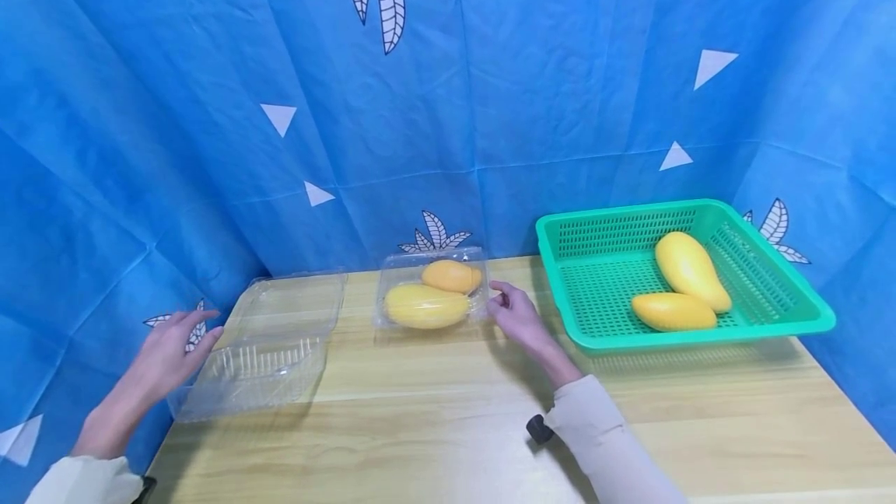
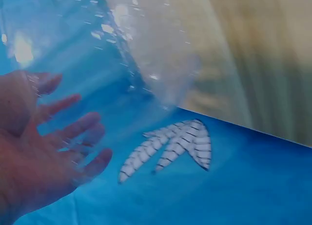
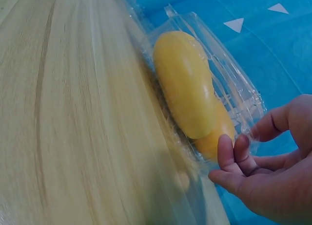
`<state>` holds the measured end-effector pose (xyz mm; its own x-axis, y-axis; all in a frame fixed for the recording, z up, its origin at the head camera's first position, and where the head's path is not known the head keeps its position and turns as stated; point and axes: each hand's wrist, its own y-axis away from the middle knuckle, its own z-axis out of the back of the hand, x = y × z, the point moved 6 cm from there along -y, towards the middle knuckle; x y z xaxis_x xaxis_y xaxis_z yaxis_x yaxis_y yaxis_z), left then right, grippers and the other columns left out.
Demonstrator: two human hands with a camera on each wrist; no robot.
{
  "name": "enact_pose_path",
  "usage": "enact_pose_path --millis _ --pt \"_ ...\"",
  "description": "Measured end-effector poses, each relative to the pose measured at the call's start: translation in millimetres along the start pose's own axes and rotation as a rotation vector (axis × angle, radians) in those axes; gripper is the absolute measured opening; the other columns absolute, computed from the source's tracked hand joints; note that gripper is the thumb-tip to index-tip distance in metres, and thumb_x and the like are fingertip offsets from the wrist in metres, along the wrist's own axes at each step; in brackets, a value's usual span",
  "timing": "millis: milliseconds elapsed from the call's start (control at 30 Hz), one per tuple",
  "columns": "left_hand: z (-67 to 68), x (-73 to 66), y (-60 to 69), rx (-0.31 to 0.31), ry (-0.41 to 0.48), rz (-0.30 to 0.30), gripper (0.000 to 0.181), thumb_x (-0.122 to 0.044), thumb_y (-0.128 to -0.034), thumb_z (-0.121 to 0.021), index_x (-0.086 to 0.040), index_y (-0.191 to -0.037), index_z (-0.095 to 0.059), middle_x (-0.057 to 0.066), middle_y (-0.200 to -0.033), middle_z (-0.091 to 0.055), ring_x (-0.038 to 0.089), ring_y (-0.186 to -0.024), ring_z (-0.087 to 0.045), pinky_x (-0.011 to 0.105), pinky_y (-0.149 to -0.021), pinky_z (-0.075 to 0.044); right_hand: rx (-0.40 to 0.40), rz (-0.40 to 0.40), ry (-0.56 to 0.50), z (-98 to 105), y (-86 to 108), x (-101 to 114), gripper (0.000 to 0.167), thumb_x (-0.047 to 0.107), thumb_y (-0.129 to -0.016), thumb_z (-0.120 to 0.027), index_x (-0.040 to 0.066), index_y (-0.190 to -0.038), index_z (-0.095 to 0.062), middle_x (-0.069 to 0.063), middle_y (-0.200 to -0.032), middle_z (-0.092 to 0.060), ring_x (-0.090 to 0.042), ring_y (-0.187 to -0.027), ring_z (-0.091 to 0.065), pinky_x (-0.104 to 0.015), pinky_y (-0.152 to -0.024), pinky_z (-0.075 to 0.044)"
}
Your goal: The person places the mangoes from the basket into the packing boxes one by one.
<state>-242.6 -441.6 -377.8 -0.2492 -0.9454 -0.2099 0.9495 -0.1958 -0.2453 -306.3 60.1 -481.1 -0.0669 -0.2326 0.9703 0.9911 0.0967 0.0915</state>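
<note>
On the left, a clear plastic clamshell box (image 1: pixel 259 372) stands with its lid (image 1: pixel 290 306) folded back. My left hand (image 1: pixel 171 352) is by its left side, fingers extended and spread; in the left wrist view, the hand (image 2: pixel 58 147) appears beside the shiny clear plastic. At the table's back middle, a second clear box (image 1: pixel 392 274) holds a yellow mango (image 1: pixel 427 307) and a more orange mango (image 1: pixel 451 276). My right hand (image 1: pixel 521 321) is at this box's right end, fingers loosely bent against or just beside its edge (image 3: pixel 253 130); firm contact is unclear.
A green perforated basket (image 1: pixel 581 274) stands at the right of the wooden table (image 1: pixel 448 426), with two mangoes (image 1: pixel 689 271) inside. Behind and at the sides hangs a blue curtain (image 1: pixel 560 84) with leaf and triangle prints.
</note>
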Motion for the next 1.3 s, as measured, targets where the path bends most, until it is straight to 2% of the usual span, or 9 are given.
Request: enact_pose_path --millis 167,333,533,667,767,900,1033,1167,1300 --pt "-6.2 17.5 15.7 0.038 0.003 0.034 0.04 -0.018 -0.1057 -0.055 0.016 -0.126 -0.057 0.045 -0.122 -0.054 0.063 -0.111 -0.049 0.072 -0.086 -0.039 0.009 -0.003 -0.002 -1.2 -1.1 -0.6 0.058 0.004 -0.095 -0.054 -0.005 -0.15 -0.042 -0.01 -0.1 -0.057 -0.016 -0.08 -0.051 -0.025 -0.065 -0.043" --pt "-14.8 27.5 27.3 0.095 0.029 0.074 0.044 -0.017 -0.1057 -0.055 0.017 -0.133 -0.051 0.043 -0.123 -0.054 0.058 -0.105 -0.056 0.07 -0.081 -0.045 0.014 -0.01 -0.005 -1.0 -1.3 -0.3 0.057 0.006 -0.096 -0.054 -0.004 -0.151 -0.042 -0.01 -0.1 -0.057 -0.014 -0.072 -0.048 -0.023 -0.058 -0.039" --pt "-24.2 34.4 39.1 0.121 0.037 0.129 0.053 -0.02 -0.1071 -0.053 0.022 -0.137 -0.042 0.038 -0.113 -0.06 0.043 -0.089 -0.064 0.06 -0.074 -0.051 0.023 -0.019 -0.009 -1.3 -0.1 2.6 0.057 0.007 -0.097 -0.054 -0.002 -0.152 -0.041 -0.009 -0.1 -0.056 -0.011 -0.066 -0.044 -0.021 -0.052 -0.035" --pt "-27.5 38.5 51.3 0.118 0.038 0.142 0.051 -0.021 -0.1071 -0.053 0.021 -0.134 -0.047 0.029 -0.107 -0.064 0.03 -0.082 -0.063 0.049 -0.067 -0.052 0.023 -0.016 -0.002 -2.3 -0.1 3.4 0.057 0.007 -0.097 -0.053 -0.002 -0.151 -0.042 -0.009 -0.097 -0.056 -0.011 -0.065 -0.043 -0.021 -0.051 -0.034" --pt "-29.3 42.6 60.2 0.122 0.047 0.155 0.047 -0.023 -0.1076 -0.051 0.017 -0.133 -0.051 0.025 -0.106 -0.064 0.028 -0.082 -0.063 0.046 -0.065 -0.051 0.022 -0.019 0.002 -2.8 -0.7 2.8 0.056 0.007 -0.097 -0.053 -0.002 -0.151 -0.042 -0.009 -0.098 -0.056 -0.012 -0.066 -0.045 -0.021 -0.052 -0.035" --pt "-30.9 45.8 68.4 0.096 0.052 0.14 0.032 -0.017 -0.1063 -0.052 0.009 -0.123 -0.059 0.015 -0.099 -0.064 0.018 -0.078 -0.059 0.038 -0.062 -0.048 0.022 -0.028 0.004 -3.7 -1.9 2.3 0.056 0.008 -0.098 -0.053 -0.001 -0.152 -0.042 -0.01 -0.1 -0.057 -0.013 -0.068 -0.046 -0.022 -0.052 -0.036" --pt "-34.1 47.3 74.9 0.078 0.049 0.127 0.013 -0.008 -0.1028 -0.053 0.002 -0.106 -0.06 0.005 -0.085 -0.056 0.007 -0.07 -0.048 0.029 -0.056 -0.042 0.026 -0.027 0.006 -5.1 -3.2 2.8 0.056 0.008 -0.098 -0.053 -0.001 -0.152 -0.042 -0.01 -0.1 -0.057 -0.013 -0.07 -0.047 -0.022 -0.053 -0.036" --pt "-38.9 49.4 79.6 0.097 0.041 0.143 0.004 -0.005 -0.0977 -0.052 -0.005 -0.093 -0.053 0.002 -0.077 -0.047 0.008 -0.067 -0.043 0.028 -0.055 -0.038 0.026 -0.023 0.011 -6.6 -4.7 2.9 0.056 0.007 -0.097 -0.053 -0.001 -0.152 -0.042 -0.009 -0.099 -0.057 -0.013 -0.07 -0.047 -0.022 -0.053 -0.036" --pt "-43.9 51.0 83.3 0.123 0.01 0.137 0.011 -0.005 -0.0973 -0.049 -0.009 -0.087 -0.05 0.001 -0.078 -0.045 0.013 -0.07 -0.043 0.03 -0.058 -0.037 0.026 -0.02 0.014 -8.3 -6.1 3.3 0.056 0.007 -0.097 -0.053 -0.001 -0.152 -0.042 -0.009 -0.099 -0.057 -0.014 -0.071 -0.047 -0.022 -0.053 -0.036"
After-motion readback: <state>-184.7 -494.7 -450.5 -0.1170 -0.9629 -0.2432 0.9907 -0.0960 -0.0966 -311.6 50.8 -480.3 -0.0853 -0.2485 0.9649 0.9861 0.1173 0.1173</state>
